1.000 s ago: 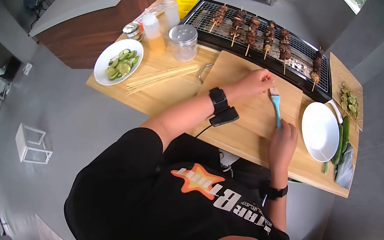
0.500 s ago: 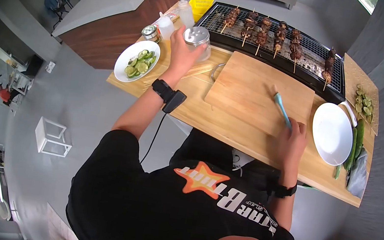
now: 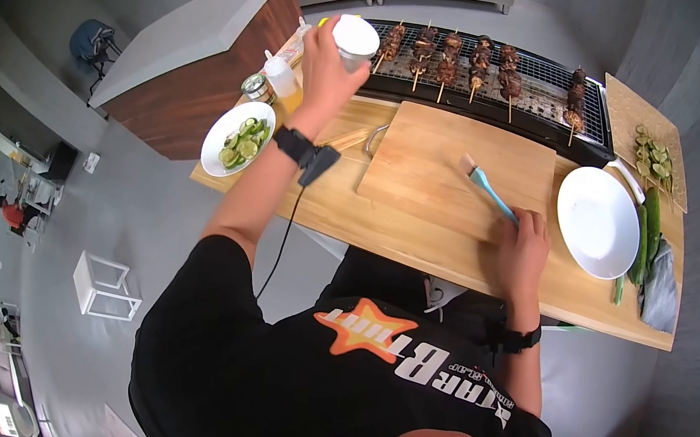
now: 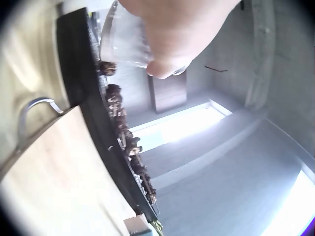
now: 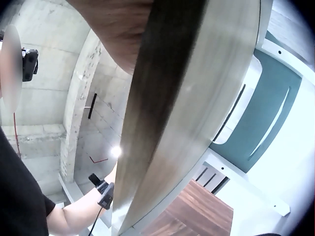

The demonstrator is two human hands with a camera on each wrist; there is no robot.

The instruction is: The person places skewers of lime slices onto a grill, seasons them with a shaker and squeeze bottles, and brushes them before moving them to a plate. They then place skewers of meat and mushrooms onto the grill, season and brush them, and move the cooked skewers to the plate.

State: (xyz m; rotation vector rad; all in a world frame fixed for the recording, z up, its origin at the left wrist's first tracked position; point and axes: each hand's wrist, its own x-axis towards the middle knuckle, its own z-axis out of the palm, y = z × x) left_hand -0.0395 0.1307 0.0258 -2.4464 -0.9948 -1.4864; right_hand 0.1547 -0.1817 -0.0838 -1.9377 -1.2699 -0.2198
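Observation:
My left hand (image 3: 330,80) holds a clear shaker jar (image 3: 357,40) up beside the left end of the grill, its round white end facing the head camera. In the left wrist view, the jar's clear wall (image 4: 129,37) shows beside the fingers. My right hand (image 3: 524,252), near the front of the table, grips a basting brush (image 3: 492,191) by its light blue handle. The bristles point up and left over the wooden cutting board (image 3: 430,167). Several browned meat skewers (image 3: 448,57) lie across the black grill (image 3: 545,126) behind the board.
Left on the table are a bowl of cucumber slices (image 3: 243,144), a squeeze bottle (image 3: 281,77), a small tin (image 3: 256,87) and bamboo sticks (image 3: 348,138). To the right stand a white bowl (image 3: 598,224), whole cucumbers (image 3: 649,232) and a board with green slices (image 3: 672,181).
My left hand left the brush's bristle end, moved left to the shaker jar, took hold of it and lifted it. My right hand keeps the brush, whose bristles have swung left.

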